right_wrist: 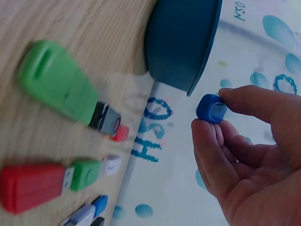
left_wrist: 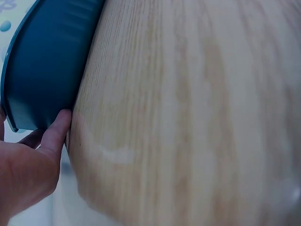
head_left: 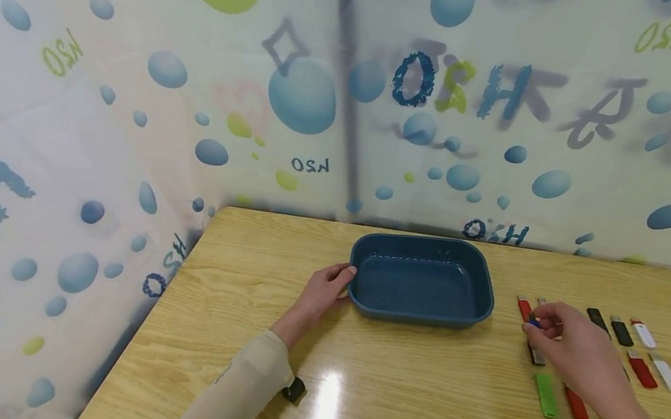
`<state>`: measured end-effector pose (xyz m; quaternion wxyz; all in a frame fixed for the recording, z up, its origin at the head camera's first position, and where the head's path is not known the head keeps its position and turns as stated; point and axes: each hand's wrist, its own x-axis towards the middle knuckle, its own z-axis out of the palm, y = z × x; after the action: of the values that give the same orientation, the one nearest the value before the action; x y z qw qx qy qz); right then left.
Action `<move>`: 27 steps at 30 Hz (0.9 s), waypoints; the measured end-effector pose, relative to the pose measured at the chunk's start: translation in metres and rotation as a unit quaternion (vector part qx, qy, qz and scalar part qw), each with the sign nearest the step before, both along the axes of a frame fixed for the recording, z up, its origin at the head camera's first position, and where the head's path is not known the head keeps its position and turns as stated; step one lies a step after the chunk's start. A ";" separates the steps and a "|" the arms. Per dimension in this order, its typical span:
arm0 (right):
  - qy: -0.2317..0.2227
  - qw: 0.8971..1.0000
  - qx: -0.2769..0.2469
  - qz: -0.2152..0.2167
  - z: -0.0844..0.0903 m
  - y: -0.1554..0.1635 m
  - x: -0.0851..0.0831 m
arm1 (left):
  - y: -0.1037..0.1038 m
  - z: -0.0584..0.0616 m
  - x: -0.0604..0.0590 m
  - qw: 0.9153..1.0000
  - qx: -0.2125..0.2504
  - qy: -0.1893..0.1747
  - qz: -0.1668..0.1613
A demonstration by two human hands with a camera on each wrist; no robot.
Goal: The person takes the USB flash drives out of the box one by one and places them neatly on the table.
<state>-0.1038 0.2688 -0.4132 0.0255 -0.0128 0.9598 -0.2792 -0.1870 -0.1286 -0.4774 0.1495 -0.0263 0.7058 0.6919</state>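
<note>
My left hand [head_left: 322, 295] grips the left end of a dark blue plastic basin [head_left: 417, 289], thumb over the rim. In the left wrist view, one fingertip touches the basin's outer wall [left_wrist: 51, 61] low down, near the tabletop. Raised over the table to the basin's right, my right hand [head_left: 585, 356] pinches a small blue USB stick [right_wrist: 211, 108] between thumb and fingers. The stick points end-on at the right wrist camera, so its length is hidden. Under and around this hand lie several USB sticks, among them a green one [head_left: 545, 395] and a red one [head_left: 576, 402].
More USB sticks, including a white one [head_left: 665, 372], a red one [head_left: 642, 369] and a black one [head_left: 622, 331], lie in rows at the right of the wooden table [head_left: 411, 406]. A patterned curtain [head_left: 288, 181] hangs behind the table and along its left side.
</note>
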 end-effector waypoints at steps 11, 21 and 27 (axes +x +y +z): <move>-0.007 1.000 0.005 -0.012 -0.008 0.026 0.013 | -0.003 0.001 0.000 1.000 0.007 -0.003 0.001; -0.023 0.999 0.028 -0.028 -0.020 0.047 0.017 | -0.005 0.000 0.000 1.000 0.012 -0.005 0.003; -0.040 0.998 0.046 -0.033 -0.024 0.058 0.023 | -0.006 0.000 0.000 1.000 0.012 -0.006 -0.001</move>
<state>-0.0806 0.3271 -0.4376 0.0556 0.0317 0.9698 -0.2352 -0.1872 -0.1351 -0.4775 0.1545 -0.0278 0.6968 0.6999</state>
